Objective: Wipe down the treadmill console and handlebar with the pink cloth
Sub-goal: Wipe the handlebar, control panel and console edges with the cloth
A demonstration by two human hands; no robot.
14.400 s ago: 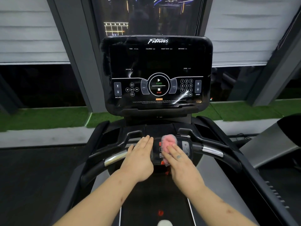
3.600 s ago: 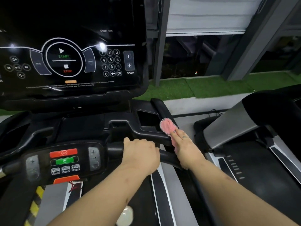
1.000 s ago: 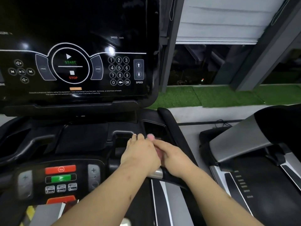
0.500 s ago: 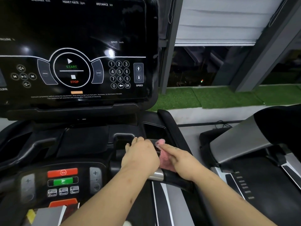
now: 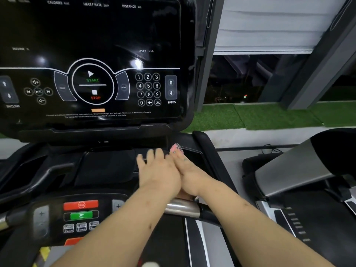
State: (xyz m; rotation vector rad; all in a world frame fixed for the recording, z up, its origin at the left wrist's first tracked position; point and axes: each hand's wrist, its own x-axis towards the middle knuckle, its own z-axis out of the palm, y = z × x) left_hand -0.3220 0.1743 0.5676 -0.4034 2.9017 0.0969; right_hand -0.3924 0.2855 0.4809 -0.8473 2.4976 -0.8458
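Observation:
The black treadmill console fills the upper left, its screen showing START, STOP and a number pad. Below it lies the dark tray deck. My right hand lies flat with straight fingers on the pink cloth, which peeks out at its fingertips beside the right-hand recess. My left hand rests right next to it, fingers straight and spread, on the deck. The handlebar with its silver grip sensor passes under both wrists.
A control pad with a red and a green button sits on the handlebar at lower left. A neighbouring treadmill stands close on the right. Green turf and a window frame lie beyond.
Both hands have moved forward off the handlebar onto the deck under the screen. The cloth went forward with my right hand, and my left fingers have straightened.

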